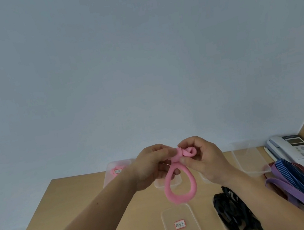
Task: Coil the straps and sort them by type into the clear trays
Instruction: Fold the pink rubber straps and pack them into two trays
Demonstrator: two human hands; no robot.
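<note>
At frame center I see the left hand point(151, 164) and right hand point(199, 157) both pinching the pink strap point(180, 187) mid-knot above the desk point(85, 201); a slackened pinch could unroll the coil.

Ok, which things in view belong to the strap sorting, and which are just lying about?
Part of the job: pink strap, pinched by left hand and right hand; near labelled tray; far-left tray with pink inside; right tray; black straps, purple strap, blue strap.
Just lying about: telephone.
</note>
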